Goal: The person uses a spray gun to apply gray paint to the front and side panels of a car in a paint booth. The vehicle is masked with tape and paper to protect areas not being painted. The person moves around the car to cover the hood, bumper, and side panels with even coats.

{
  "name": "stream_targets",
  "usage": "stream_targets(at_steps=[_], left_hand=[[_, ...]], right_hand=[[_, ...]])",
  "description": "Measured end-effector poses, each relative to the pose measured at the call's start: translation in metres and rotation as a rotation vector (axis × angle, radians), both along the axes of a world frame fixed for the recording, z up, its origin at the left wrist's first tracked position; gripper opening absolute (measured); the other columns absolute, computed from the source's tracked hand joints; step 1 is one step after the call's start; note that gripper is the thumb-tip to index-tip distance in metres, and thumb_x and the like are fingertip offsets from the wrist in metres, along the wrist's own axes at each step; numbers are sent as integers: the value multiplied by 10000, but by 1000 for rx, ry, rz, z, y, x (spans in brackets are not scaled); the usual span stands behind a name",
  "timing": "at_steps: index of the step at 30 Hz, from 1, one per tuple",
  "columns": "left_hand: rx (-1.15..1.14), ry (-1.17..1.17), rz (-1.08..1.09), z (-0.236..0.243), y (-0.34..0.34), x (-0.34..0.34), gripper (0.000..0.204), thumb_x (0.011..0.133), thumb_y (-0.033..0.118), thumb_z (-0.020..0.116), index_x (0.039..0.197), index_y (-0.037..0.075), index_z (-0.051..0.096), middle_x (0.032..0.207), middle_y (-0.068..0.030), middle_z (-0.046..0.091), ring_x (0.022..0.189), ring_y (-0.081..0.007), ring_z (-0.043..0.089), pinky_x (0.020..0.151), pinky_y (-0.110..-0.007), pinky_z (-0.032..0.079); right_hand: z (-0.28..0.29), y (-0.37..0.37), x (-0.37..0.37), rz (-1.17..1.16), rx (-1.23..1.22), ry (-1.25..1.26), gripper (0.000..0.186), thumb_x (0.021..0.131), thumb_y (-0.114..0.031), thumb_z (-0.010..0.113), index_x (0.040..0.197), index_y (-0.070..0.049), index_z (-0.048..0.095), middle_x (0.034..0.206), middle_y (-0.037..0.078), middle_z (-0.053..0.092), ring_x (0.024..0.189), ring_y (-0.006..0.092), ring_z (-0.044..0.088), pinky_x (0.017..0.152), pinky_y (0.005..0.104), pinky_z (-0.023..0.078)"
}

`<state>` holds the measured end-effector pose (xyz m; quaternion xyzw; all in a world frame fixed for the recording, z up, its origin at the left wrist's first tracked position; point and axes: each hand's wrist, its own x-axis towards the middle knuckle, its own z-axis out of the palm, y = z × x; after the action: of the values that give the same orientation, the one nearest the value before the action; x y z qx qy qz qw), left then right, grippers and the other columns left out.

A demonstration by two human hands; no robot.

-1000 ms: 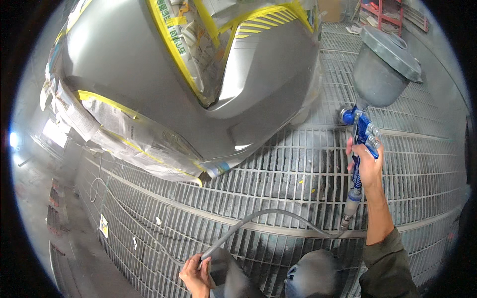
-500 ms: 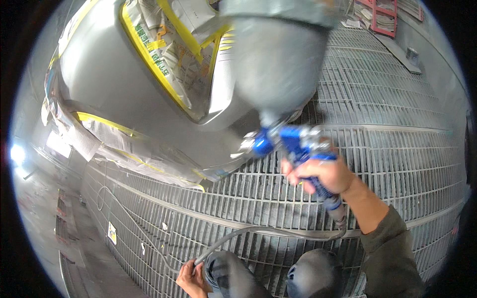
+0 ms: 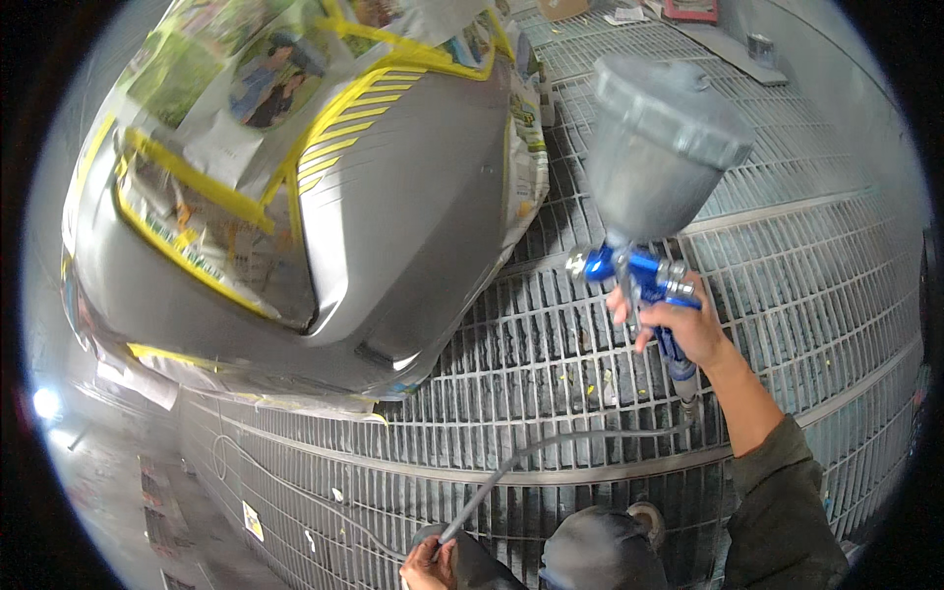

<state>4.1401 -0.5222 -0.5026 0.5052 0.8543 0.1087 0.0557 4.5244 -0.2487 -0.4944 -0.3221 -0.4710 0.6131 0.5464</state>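
While the right hand is wrapped around the handle of a blue spray gun, the left hand pinches a grey hose at the near edge, beside the person's legs. Hands well apart. Gun is right of centre, over a metal floor grate; nozzle faces left toward a big grey panel, not touching it. Lidded grey cup on top of the gun, leaning right. Hose runs from the bottom of the handle to the left hand; more of it lies on the grate at left. Panel fills much of the left side, partly covered with paper and yellow tape; short tape strips in a slanting row along it. Small tin far right, on a board. Bright lamp at left.
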Motion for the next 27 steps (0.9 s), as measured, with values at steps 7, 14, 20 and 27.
stream_targets(at_steps=[7, 14, 20, 27], left_hand=[[38, -100, -4, -30, -7, -5, 220, 897, 125, 712, 1047, -36, 722, 928, -207, 736, 878, -307, 726, 780, -381, 547], [-80, 16, -57, -20, 4, 26, 261, 890, 272, 683, 1014, 51, 746, 923, -187, 726, 839, -379, 693, 775, -457, 546], [58, -3, -109, -23, 14, 36, 257, 869, 278, 712, 1007, 64, 746, 921, -155, 735, 840, -357, 700, 767, -416, 552], [41, -22, -37, -9, 22, 43, 271, 907, 284, 693, 992, 31, 736, 895, -191, 717, 817, -385, 694, 700, -425, 533]], right_hand=[[-4, 19, 7, 413, -90, 47, 428, 748, 4, 562, 1159, 81, 653, 998, 191, 711, 857, 224, 711, 540, 314, 600], [-31, 41, 10, 535, -162, 89, 351, 741, 51, 581, 1076, 63, 683, 965, 180, 723, 818, 220, 719, 518, 293, 596], [-59, 68, 17, 290, -135, 72, 315, 749, 58, 611, 1059, 51, 664, 880, 134, 711, 635, 132, 656, 435, 229, 468], [-17, 133, 37, -68, -80, -82, 213, 761, -90, 594, 928, 22, 664, 809, 78, 674, 584, 115, 598, 415, 245, 438]])
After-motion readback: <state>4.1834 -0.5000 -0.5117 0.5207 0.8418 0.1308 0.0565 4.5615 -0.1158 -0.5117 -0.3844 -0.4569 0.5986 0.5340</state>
